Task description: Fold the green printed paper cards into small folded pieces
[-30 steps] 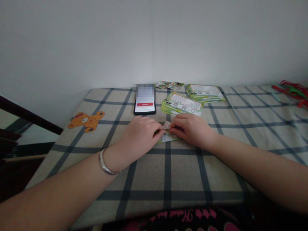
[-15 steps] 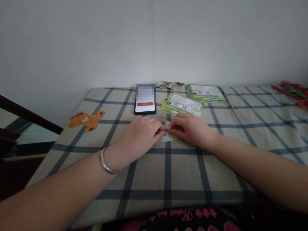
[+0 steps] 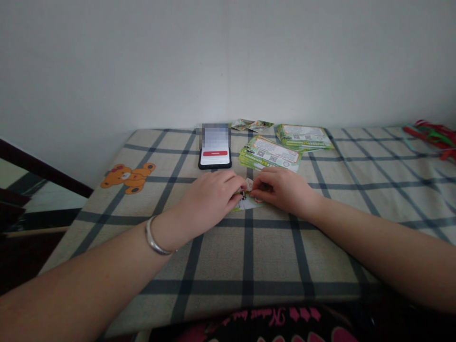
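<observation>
A partly folded sheet of printed paper (image 3: 246,203), white and green, lies on the checked cloth between my hands. My left hand (image 3: 213,195), with a silver bangle at its wrist, pinches the sheet's left side. From the other side my right hand (image 3: 281,190) grips it between thumb and fingers. A small folded point of the paper rises between my fingertips; the rest is covered by my hands. Just beyond lies a fanned pile of green printed leaflets (image 3: 271,154).
A phone (image 3: 215,159) with a lit screen lies beyond my left hand. Another leaflet stack (image 3: 304,135) and folded paper pieces (image 3: 252,125) are near the wall. An orange bear cutout (image 3: 130,177) lies left. Red and green items (image 3: 434,137) sit far right.
My left fingers have shifted slightly up along the paper, and the raised point is more covered. My right hand stays nearly in place.
</observation>
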Demonstrator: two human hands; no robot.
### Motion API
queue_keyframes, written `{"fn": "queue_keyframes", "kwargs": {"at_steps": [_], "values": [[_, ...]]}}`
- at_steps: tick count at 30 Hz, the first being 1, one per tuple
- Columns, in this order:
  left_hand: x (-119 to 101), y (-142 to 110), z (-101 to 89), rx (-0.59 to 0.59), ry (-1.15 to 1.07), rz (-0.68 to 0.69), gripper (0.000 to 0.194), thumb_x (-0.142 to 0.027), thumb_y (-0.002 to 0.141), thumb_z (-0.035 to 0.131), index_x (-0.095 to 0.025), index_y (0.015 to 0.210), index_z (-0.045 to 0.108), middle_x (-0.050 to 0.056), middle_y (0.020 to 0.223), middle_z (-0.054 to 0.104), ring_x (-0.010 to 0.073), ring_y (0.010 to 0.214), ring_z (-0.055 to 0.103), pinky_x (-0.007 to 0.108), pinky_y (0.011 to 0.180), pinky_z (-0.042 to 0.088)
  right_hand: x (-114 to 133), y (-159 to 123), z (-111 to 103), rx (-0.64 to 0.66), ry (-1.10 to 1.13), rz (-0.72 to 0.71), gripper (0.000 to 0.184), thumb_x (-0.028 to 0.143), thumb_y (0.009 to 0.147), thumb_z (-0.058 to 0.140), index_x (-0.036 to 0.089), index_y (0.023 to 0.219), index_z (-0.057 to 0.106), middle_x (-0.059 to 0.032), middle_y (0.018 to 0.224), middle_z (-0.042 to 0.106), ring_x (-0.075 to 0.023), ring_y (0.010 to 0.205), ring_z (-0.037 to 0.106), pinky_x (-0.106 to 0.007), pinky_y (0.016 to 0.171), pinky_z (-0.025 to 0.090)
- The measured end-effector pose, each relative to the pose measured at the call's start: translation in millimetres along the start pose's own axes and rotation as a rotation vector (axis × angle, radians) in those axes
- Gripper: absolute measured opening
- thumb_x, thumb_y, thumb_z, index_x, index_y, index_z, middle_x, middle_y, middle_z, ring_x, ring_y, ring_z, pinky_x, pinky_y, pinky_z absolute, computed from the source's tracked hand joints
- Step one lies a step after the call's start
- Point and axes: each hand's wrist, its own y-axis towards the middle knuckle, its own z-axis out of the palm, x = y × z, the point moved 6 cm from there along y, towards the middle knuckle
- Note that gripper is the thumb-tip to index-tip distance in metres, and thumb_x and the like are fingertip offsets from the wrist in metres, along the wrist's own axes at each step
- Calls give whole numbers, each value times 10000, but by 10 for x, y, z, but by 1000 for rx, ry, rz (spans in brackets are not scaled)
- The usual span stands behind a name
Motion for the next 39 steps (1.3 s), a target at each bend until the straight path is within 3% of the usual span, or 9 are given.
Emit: {"fn": "queue_keyframes", "kwargs": {"at_steps": [8,13,22,31,34,39], "values": [[-24,-25,26,-34,7,234,137,-195,912,548,-201,986,663,41,1023,643,209,971,564,373,859,478,-35,-3,-26,-7,4,11,145,310,864,628,178,803,634,-13,779,620,-131,708,545,-245,618,371],[-1,-19,20,-40,8,252,165,-190,932,513,-198,1010,658,38,1033,653,201,966,572,367,845,499,-8,-32,-59,8,16,-75,70,225,862,601,177,855,651,-19,803,637,-143,761,563,-256,685,402],[-95,-42,-24,-103,21,392,230,-153,912,546,-192,1104,666,51,1145,675,213,1021,598,375,865,528,10,-48,-45,37,32,-83,97,218,889,571,168,880,653,-34,845,636,-141,784,571,-254,712,424],[-117,-56,-16,-74,46,413,226,-146,928,509,-159,1094,661,60,1126,689,217,1008,607,380,856,539,-50,-53,-62,8,-7,2,103,286,871,603,193,887,645,-27,858,623,-146,765,571,-249,654,405],[-118,-53,-28,-73,50,414,223,-145,933,499,-155,1086,661,59,1110,693,215,1002,605,376,854,538,-11,-50,-84,-22,-96,-78,120,272,899,569,184,906,650,-42,871,624,-164,793,575,-264,667,410],[-119,-44,-18,-65,53,432,220,-130,925,505,-145,1089,651,67,1096,691,216,1001,596,382,867,531,138,-113,-132,-23,-246,-371,204,229,950,474,178,955,672,-66,918,658,-191,844,556,-312,733,421]]}}
